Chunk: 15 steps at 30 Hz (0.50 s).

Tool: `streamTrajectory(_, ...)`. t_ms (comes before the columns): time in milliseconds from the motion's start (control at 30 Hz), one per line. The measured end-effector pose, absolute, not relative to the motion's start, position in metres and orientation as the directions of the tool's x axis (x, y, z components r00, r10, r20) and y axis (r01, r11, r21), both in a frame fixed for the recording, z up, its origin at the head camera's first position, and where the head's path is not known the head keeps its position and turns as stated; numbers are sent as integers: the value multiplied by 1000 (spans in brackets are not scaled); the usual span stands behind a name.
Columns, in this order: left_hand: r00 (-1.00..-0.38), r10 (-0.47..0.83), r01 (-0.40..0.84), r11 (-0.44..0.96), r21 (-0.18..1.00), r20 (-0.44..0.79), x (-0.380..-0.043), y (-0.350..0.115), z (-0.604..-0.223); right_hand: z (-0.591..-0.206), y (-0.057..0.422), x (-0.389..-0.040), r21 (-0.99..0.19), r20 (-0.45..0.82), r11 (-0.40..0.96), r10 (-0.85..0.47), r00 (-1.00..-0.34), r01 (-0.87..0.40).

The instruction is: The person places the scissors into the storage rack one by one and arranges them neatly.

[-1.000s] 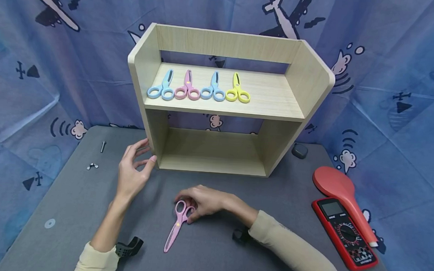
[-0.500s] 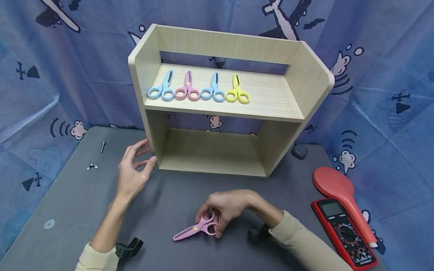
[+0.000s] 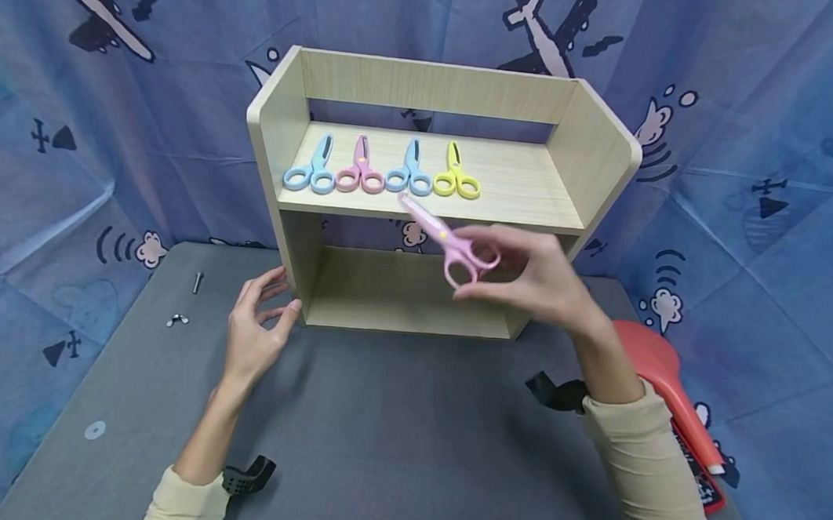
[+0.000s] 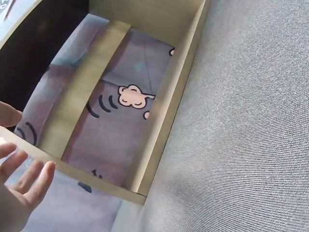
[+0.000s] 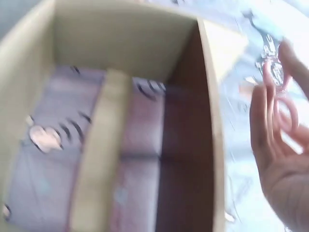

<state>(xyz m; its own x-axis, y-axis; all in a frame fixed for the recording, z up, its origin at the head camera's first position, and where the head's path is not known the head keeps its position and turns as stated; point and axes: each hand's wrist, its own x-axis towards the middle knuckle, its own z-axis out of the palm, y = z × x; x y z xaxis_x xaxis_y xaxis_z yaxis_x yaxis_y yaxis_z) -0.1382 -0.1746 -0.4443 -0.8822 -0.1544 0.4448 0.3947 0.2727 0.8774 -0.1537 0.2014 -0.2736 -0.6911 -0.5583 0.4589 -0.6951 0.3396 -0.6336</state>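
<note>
My right hand [image 3: 536,278] holds a pink pair of scissors [image 3: 446,242] by its finger loops, lifted in front of the wooden shelf [image 3: 606,156], blades pointing up-left toward the upper board. The loops [image 5: 282,108] show blurred in the right wrist view between my fingers [image 5: 260,121]. Several small scissors lie in a row on the upper board: blue [image 3: 311,172], pink [image 3: 360,171], blue [image 3: 409,173], yellow [image 3: 456,177]. My left hand [image 3: 257,326] rests open against the shelf's lower left corner, fingers [image 4: 29,179] straight at the shelf's edge.
A red paddle-shaped brush [image 3: 654,374] lies on a red multimeter [image 3: 695,471] at the right of the grey table [image 3: 378,446]. Small screws [image 3: 177,320] and a washer [image 3: 95,430] lie at the left. A dark small object [image 3: 574,289] sits behind the shelf's right side.
My right hand picked the pink scissors up off the table and raised them up and right to the front of the upper shelf board. The left hand stayed put.
</note>
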Motion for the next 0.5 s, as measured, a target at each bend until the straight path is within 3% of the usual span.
streamTrajectory(100,-883,-159,391,270,880,441,-138,-175,-444,-249,211,-166,-601,518,474,-382,-765,-644)
streamTrajectory(233,-883,-158,392,268,880,442,-139,-174,-444,-232,219,-189,-575,485,641,-235,-842,-509)
streamTrajectory(500,-880,-155,399,266,877,448,-138,-174,-444,-235,226,-229,-532,338,792,-127,-932,-301)
